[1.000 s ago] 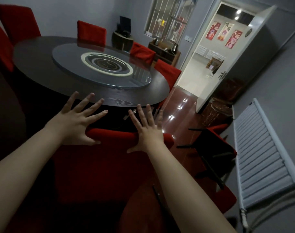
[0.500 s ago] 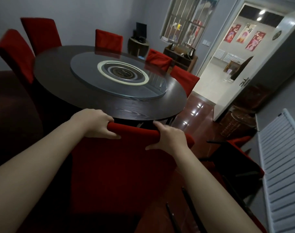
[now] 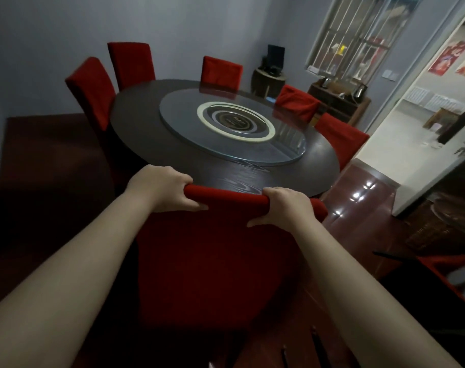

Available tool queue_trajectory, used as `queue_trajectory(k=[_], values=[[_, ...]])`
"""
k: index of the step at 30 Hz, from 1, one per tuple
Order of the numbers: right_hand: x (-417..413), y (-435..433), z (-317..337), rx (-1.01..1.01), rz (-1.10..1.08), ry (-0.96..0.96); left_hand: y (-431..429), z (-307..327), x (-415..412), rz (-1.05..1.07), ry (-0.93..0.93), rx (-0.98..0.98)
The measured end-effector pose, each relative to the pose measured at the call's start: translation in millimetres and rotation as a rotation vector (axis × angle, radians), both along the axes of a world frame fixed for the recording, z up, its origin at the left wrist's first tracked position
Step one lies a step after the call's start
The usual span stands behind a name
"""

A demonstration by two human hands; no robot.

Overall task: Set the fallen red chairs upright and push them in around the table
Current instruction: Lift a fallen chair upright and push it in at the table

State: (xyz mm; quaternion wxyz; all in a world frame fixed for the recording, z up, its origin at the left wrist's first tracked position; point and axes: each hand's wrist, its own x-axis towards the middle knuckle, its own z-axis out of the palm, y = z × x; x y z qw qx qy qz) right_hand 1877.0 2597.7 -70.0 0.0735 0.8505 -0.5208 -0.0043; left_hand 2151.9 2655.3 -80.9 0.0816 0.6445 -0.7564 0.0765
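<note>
The nearest red chair [image 3: 212, 248] is seen from behind, upright, with its back drawn close to the near edge of the table [image 3: 157, 144]. Its top rail is held in two places. The left grip [image 3: 163, 191] is curled over the rail's left end, fingers wrapped to the far side and thumb laid on the near face. The right grip [image 3: 285, 208] is closed round the rail near its right end in the same manner — thumb toward the camera.

Five more chairs are set upright around the round, dark table: two at the left [image 3: 90, 91] [image 3: 131, 63], one at the far side [image 3: 222, 71] and two at the right [image 3: 297, 103] [image 3: 340, 136]. A glass turntable [image 3: 188, 120] is carried on the middle of the tabletop.

At the lower right edge a tipped chair [image 3: 438, 266] is seen on the glossy floor [image 3: 358, 205], a dark leg pointing sideways — well apart from the table.
</note>
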Motion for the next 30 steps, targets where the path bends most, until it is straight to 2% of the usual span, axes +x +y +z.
queue_trajectory(k=[4,8,16,26,30], values=[[-14,-42,7,0.129,-0.088,0.071,-40,-2,-25,-0.028,-0.048,-0.05],[-19,-73,2,0.034,-0.068,-0.016,-71,0,-23,-0.027,-0.074,-0.092],[-7,-119,14,0.075,-0.078,-0.022,-113,13,-12,0.004,-0.054,-0.053],[2,-188,34,0.194,0.018,0.012,-170,26,-5,0.093,-0.035,0.029],[4,-220,33,0.167,0.107,0.027,-194,28,-5,0.148,-0.035,0.018]])
